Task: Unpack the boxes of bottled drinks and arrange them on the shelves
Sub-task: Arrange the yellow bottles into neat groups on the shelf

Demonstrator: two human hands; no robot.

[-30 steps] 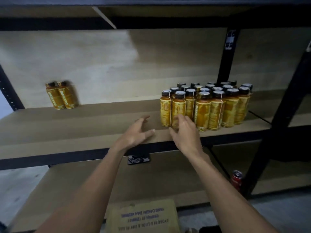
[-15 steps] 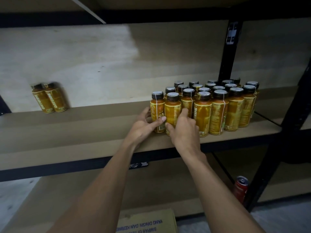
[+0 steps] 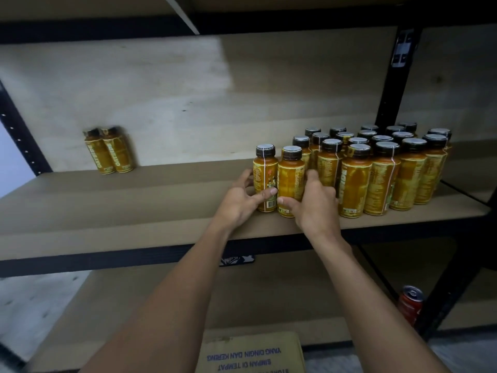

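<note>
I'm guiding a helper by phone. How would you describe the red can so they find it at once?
Look at the black rack with wooden shelves. On the lower shelf, at the right end beside the black post, stands one can. It is red with a silver top, unlike the black-capped yellow bottles above.

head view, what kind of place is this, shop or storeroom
Probably a stockroom: a black metal rack with bare board shelves, a packed block of identical yellow bottles, and a printed cardboard box below. The left hand grips the end bottle, the right hand the second bottle.
</note>
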